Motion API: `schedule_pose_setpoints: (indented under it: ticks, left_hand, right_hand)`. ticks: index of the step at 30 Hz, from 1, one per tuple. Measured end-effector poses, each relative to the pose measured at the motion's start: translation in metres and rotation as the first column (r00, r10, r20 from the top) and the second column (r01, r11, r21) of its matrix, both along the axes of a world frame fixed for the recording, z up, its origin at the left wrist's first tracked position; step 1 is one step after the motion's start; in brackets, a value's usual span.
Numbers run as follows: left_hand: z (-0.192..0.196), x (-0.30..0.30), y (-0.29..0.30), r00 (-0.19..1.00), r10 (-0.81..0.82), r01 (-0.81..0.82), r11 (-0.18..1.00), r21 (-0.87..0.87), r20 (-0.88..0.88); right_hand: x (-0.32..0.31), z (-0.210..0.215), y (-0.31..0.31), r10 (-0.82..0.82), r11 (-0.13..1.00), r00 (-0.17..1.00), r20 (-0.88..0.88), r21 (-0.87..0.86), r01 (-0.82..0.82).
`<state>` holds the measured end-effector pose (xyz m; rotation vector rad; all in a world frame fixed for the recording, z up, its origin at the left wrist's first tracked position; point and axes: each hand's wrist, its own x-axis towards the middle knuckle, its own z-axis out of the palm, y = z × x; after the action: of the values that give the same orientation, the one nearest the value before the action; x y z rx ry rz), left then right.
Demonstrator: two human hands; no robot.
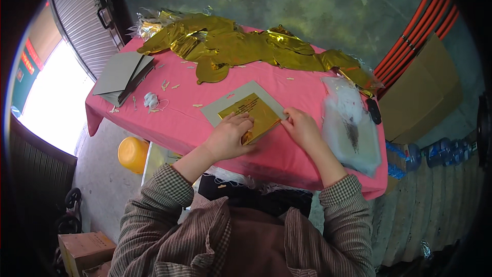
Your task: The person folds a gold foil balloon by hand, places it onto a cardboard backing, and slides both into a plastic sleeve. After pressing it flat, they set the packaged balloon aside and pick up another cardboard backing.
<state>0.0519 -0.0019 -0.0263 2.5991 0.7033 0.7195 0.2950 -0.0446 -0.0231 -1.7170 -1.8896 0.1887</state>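
Note:
A folded gold foil balloon (259,113) lies on a grey card (212,110) with a cut-out slot, near the front edge of the pink-covered table (179,128). My left hand (233,132) rests on the foil's left part, its fingers lightly bent and pressing it down. At the right corner of the foil, my right hand (301,127) pinches the edge between thumb and forefinger. Whether the card's edge is also in that pinch is hidden.
Flat gold foil balloons (236,48) spread along the far edge. Grey cards (117,74) are stacked at left, near white string (151,101) and small pale tabs. Clear plastic bags (353,141) and a black object (373,111) lie at right. A yellow bucket (131,155) stands below.

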Motion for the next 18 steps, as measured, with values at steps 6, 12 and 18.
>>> schedule_pose_setpoints:
  ticks: [6, 12, 18]
  left_hand:
    - [-0.002, -0.002, 0.002, 1.000, -0.016, 0.016, 0.999, -0.028, 0.009]
    - [-0.002, 0.001, 0.011, 0.996, -0.090, 0.090, 0.994, -0.059, 0.000]
    - [0.002, -0.004, 0.018, 0.990, -0.142, 0.142, 0.989, 0.034, -0.009]
  right_hand:
    - [0.019, 0.002, -0.007, 0.033, 0.992, 0.999, -0.022, -0.125, -0.036]
    - [0.008, -0.018, -0.001, -0.008, 0.995, 0.995, 0.104, 0.101, -0.002]
    - [0.013, -0.011, -0.010, 0.021, 0.979, 0.992, 0.127, 0.200, -0.046]
